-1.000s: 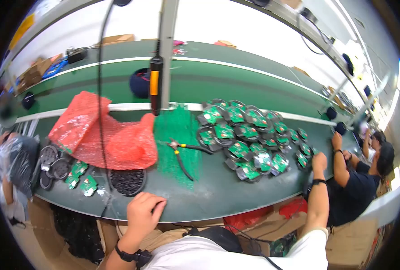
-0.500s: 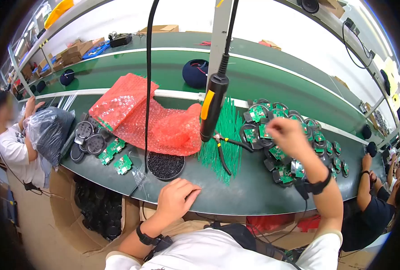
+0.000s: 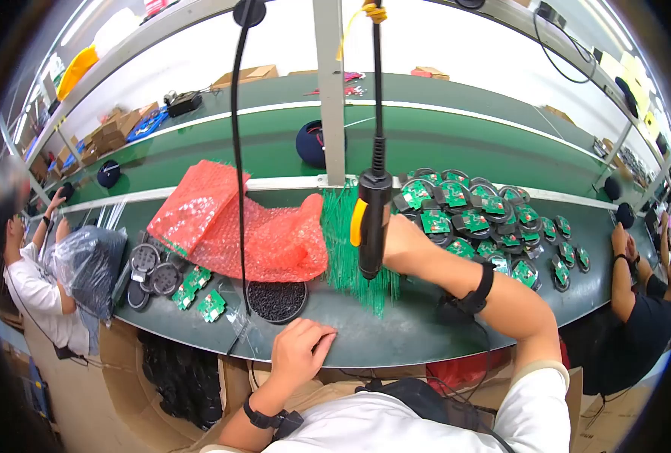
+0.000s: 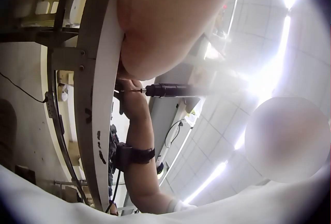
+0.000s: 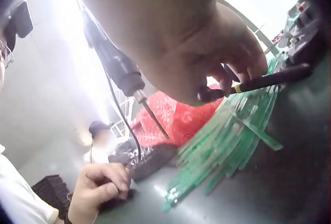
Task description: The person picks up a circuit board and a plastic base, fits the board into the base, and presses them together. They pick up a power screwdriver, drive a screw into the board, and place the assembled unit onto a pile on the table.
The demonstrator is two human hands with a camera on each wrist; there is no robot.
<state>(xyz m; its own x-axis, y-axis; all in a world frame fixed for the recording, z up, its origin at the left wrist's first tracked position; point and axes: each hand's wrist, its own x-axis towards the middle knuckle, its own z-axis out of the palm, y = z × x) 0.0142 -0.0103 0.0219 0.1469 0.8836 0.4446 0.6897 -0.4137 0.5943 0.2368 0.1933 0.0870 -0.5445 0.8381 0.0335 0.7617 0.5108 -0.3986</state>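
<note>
My right hand [image 3: 405, 245] reaches over a pile of thin green strips [image 3: 339, 264], partly hidden behind the hanging electric screwdriver [image 3: 373, 226]. In the right wrist view its fingers curl round the dark handles of the pliers [image 5: 274, 79], which carry a yellow band and lie low over the strips. The plier jaws are hidden. My left hand [image 3: 297, 351] rests at the table's front edge, loosely curled with nothing in it. Just beyond it stands a round dish [image 3: 303, 308] of small black pieces.
Red bubble wrap [image 3: 260, 234] lies behind the dish. Round black parts with green circuit boards [image 3: 494, 204] are heaped on the right. Loose green boards [image 3: 211, 306] and black discs [image 3: 166, 279] lie left. A black cable [image 3: 239, 151] hangs in front. Other people sit at both sides.
My right hand has come leftward from the far right, past the heap of boards, to the pliers and now grips them. The left hand stays at the table edge. The head view has shifted.
</note>
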